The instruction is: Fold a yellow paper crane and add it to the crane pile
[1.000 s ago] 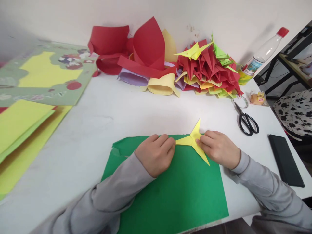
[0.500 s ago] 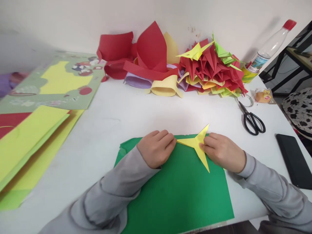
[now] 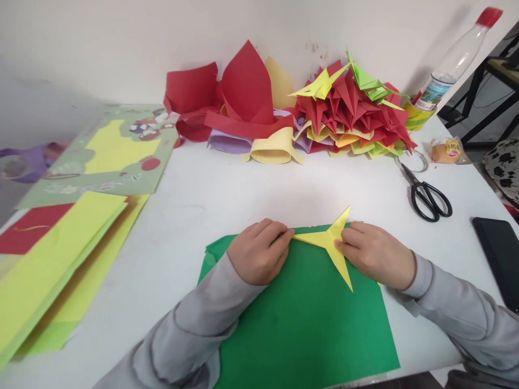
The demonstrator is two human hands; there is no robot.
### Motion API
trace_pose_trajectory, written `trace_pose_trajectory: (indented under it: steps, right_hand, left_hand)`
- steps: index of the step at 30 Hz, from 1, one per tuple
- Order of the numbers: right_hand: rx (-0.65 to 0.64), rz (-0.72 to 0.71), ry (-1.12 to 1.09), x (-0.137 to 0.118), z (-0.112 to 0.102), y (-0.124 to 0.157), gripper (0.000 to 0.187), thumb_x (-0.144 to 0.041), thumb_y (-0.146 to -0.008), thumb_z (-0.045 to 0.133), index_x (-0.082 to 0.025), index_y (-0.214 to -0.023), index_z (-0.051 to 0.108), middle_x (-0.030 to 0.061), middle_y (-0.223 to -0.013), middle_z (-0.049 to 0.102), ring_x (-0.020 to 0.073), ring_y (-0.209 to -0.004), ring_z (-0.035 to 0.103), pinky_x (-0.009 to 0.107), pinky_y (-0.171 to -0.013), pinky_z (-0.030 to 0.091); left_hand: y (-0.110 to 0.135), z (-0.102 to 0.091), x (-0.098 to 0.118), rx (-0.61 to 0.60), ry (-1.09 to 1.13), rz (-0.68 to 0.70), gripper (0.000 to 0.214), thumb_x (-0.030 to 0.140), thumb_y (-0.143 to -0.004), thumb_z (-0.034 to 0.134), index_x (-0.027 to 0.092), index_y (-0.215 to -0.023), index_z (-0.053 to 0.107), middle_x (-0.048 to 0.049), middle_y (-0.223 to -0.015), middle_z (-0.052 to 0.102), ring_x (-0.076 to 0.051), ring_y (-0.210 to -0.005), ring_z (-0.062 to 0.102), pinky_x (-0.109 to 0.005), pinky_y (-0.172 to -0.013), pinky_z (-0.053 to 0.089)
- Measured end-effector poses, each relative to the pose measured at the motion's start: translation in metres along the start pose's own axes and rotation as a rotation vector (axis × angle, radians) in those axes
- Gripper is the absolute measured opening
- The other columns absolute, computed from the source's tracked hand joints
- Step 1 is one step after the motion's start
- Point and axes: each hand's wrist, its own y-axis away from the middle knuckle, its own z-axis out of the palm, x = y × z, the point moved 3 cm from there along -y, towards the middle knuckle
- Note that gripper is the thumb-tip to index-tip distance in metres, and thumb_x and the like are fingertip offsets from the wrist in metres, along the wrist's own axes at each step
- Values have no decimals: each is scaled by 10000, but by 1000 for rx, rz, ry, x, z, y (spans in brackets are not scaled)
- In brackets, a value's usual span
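Note:
A yellow origami crane is stretched between my two hands, just over the far edge of a green paper sheet. My left hand pinches the tip of its narrow point on the left. On the right, my right hand grips the body between thumb and fingers, hiding that end. Two wing-like points stick out, one away from me and one towards me. Behind, a heap of folded red paper cranes leans by the wall, with a few yellow and green ones on top.
Black-handled scissors, a phone, a wrapped snack and a bottle set in a tape roll lie to the right. Red paper crowns stand at the back. Folded yellow-green paper and a decorated board occupy the left.
The view has shifted slightly, so most things sit a little differently in the frame. Both hands keep their hold on the yellow crane, which looks nearly the same.

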Motion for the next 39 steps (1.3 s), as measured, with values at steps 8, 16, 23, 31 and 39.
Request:
trace_pose_trajectory:
  steps: [8, 16, 23, 31, 39]
  right_hand:
    - [-33, 2, -14, 1, 0, -2, 315, -68, -933, 423, -131, -679, 599, 35, -661, 497, 152, -603, 351, 310, -547, 254]
    - [-63, 21, 7, -1, 1, -3, 276, -51, -899, 457, -139, -697, 623, 61, -767, 594, 161, -630, 416, 319, -556, 268]
    - [-56, -20, 59, -6, 2, -2, 255, -39, -884, 467, -132, -725, 643, 90, -820, 641, 157, -635, 441, 327, -558, 260]
    - [-36, -26, 46, -6, 3, -1, 241, -29, -867, 480, -131, -734, 653, 100, -827, 649, 164, -647, 451, 324, -564, 283]
    - [-10, -19, 47, -7, 3, 0, 256, -8, -849, 475, -132, -701, 643, 98, -798, 647, 166, -631, 447, 322, -542, 273]
  left_hand:
    - [-6, -3, 3, -29, -136, 129, 198, 61, -873, 478, 138, -788, 639, -61, -697, 636, -169, -649, 545, -298, -538, 430]
    - [-15, -6, 9, -113, -167, 260, 253, 45, -873, 486, 117, -671, 621, -56, -640, 603, -164, -605, 499, -313, -497, 376]
    - [-11, -7, 9, -123, -149, 269, 259, 39, -864, 495, 127, -658, 624, -56, -674, 618, -166, -636, 515, -320, -512, 381]
    - [-9, -12, 9, -142, -200, 228, 251, 41, -865, 506, 133, -671, 638, -61, -677, 622, -168, -640, 523, -314, -487, 370]
    - [-8, -16, 9, -141, -281, 226, 207, 24, -824, 532, 100, -680, 659, -80, -658, 635, -195, -634, 554, -328, -468, 379]
